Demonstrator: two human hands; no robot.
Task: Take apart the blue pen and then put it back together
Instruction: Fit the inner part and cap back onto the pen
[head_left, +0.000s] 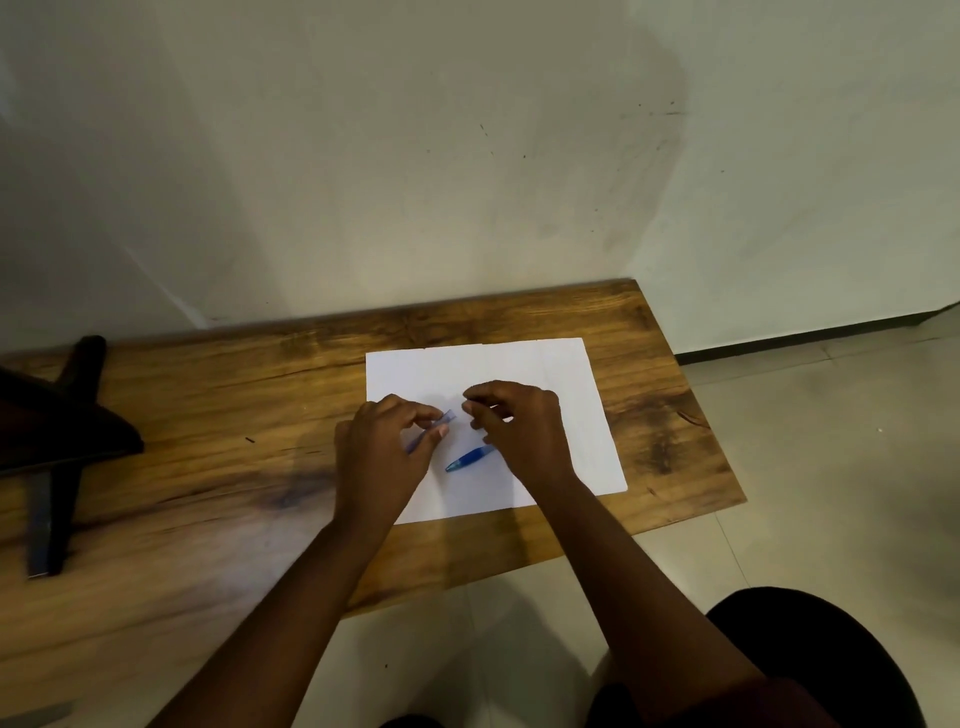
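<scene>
The blue pen was found in 2 visible parts over a white sheet of paper (571, 415) on the wooden table (218, 415). The left hand (382, 457) pinched the translucent barrel (448, 417) between thumb and fingers, its open end pointing right. The right hand (519, 421) hovered just beside it, fingertips drawn together; whether they held anything could not be told. The blue grip section (470, 458) lay on the paper, partly under the right hand.
</scene>
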